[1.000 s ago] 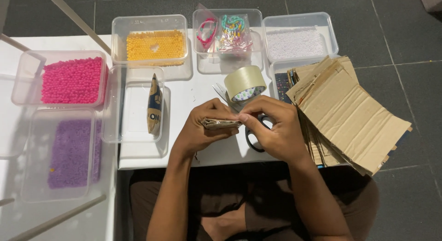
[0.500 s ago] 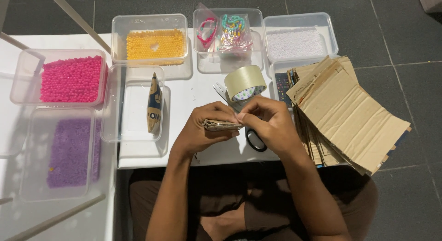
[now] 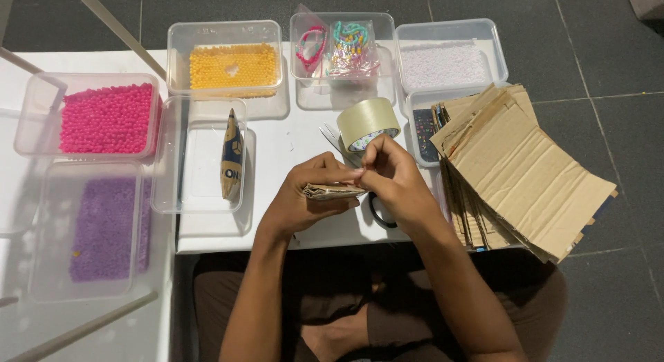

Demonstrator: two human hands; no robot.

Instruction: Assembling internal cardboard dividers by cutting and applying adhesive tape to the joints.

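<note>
On the white table (image 3: 277, 227) over a dark tiled floor, you grip a folded cardboard piece (image 3: 333, 192) at the near edge, your left hand (image 3: 301, 199) closed under it and your right hand (image 3: 391, 179) pinching its right end. Just beyond sits a tape roll (image 3: 366, 123); scissors (image 3: 377, 208) lie beneath your right hand, a cardboard stack (image 3: 526, 175) lies right, and bead tubs (image 3: 107, 116) stand left.
</note>
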